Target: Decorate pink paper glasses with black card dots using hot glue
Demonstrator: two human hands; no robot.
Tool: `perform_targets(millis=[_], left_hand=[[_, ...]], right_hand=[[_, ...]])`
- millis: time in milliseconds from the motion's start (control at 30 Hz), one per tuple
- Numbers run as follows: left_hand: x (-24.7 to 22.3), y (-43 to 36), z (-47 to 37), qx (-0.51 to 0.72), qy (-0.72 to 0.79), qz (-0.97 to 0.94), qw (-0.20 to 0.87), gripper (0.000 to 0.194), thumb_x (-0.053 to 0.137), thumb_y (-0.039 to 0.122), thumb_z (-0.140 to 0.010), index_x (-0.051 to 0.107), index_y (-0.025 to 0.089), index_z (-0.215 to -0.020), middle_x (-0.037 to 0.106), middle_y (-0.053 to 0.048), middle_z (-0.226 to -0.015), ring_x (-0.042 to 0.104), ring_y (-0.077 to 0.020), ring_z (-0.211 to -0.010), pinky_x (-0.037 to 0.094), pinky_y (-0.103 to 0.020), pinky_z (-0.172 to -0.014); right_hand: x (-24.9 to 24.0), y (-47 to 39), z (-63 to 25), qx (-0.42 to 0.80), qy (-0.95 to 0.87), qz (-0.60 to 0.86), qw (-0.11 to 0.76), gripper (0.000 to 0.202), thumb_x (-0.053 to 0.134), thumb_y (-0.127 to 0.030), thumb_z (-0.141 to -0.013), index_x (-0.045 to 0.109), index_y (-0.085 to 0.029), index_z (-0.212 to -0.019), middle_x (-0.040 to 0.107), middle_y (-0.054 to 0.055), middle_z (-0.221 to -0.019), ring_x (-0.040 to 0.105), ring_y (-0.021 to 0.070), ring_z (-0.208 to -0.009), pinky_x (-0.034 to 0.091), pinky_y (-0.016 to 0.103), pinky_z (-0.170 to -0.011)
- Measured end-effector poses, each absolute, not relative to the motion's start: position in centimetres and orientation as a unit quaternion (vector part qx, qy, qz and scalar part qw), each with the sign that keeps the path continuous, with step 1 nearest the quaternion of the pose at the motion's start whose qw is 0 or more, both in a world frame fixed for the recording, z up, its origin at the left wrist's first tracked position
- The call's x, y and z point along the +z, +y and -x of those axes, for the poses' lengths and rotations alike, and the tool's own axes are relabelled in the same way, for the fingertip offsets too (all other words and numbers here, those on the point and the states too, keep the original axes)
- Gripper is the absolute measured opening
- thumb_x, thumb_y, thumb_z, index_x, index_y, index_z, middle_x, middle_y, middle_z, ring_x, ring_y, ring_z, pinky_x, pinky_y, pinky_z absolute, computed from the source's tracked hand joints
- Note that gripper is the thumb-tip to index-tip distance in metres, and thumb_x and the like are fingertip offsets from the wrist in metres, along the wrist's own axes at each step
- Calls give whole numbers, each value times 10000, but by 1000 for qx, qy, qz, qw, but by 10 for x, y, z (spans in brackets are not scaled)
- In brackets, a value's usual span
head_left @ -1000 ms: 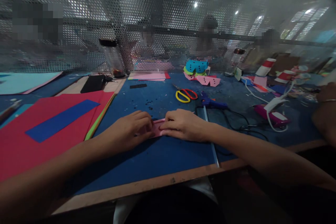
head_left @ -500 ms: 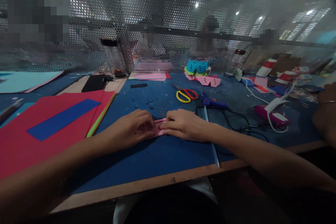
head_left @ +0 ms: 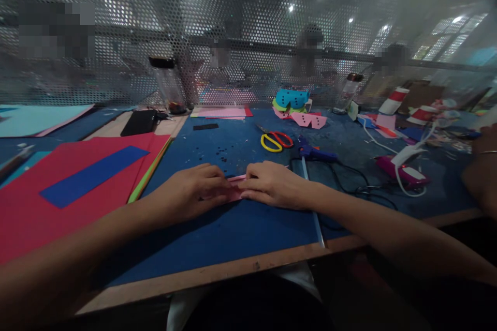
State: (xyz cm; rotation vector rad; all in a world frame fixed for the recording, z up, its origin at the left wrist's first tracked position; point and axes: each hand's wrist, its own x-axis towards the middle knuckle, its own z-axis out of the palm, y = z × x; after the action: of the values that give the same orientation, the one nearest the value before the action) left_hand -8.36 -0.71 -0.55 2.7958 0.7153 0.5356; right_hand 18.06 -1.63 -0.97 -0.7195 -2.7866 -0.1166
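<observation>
Between my two hands a small folded strip of pink paper lies on the blue tabletop. My left hand has its fingers closed on the paper's left end. On the right end, the bent fingers of my right hand press down, thumb near the front edge. Most of the paper is hidden under the fingers. Beyond my right hand lie scissors with one yellow and one red handle, and a blue glue gun. A clear glue stick passes under my right wrist.
Red paper sheets with a blue strip cover the left side. Dotted paper shapes, a jar and a black wallet-like item stand farther back, before a perforated screen. Cables and a magenta device lie right, near another person's arm.
My left fingers have shifted slightly to the right along the pink paper and flattened a little. My right hand has barely moved and stays on the paper.
</observation>
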Motion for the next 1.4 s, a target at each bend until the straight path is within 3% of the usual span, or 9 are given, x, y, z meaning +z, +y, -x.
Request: perform_targets(millis=[333, 667, 900, 1400], left_hand=[[-5, -8, 85, 173, 232, -953, 89, 247, 567, 351, -989, 731, 319, -1170, 691, -51, -1094, 643, -177, -935, 521, -288, -784], [-3, -10, 82, 171, 240, -951, 92, 250, 542, 352, -1000, 735, 287, -1146, 687, -68, -1072, 639, -187, -927, 532, -302, -772], [-5, -10, 83, 167, 248, -949, 98, 227, 555, 346, -988, 730, 264, -1107, 674, -74, -1057, 627, -197, -924, 532, -311, -758], [-8, -21, 68, 182, 286, -939, 57, 182, 514, 283, -990, 677, 208, -957, 626, -68, -990, 571, -192, -884, 489, -314, -760]], right_hand=[[-8, -17, -181, -50, -958, 255, 119, 388, 400, -393, -1057, 704, -180, -1171, 616, 97, -1019, 538, 187, -854, 393, 325, -762], [-8, -18, -180, -12, -955, 267, 129, 365, 433, -386, -1048, 716, -171, -1133, 618, 96, -1023, 548, 184, -867, 397, 327, -776], [-8, -20, -171, 118, -920, 325, 186, 242, 576, -283, -982, 720, -203, -1160, 631, 42, -938, 576, 152, -856, 383, 286, -774], [-12, -25, -159, 84, -903, 379, 187, 229, 621, -278, -856, 641, -203, -1071, 679, 45, -1026, 606, 205, -976, 335, 324, -820]])
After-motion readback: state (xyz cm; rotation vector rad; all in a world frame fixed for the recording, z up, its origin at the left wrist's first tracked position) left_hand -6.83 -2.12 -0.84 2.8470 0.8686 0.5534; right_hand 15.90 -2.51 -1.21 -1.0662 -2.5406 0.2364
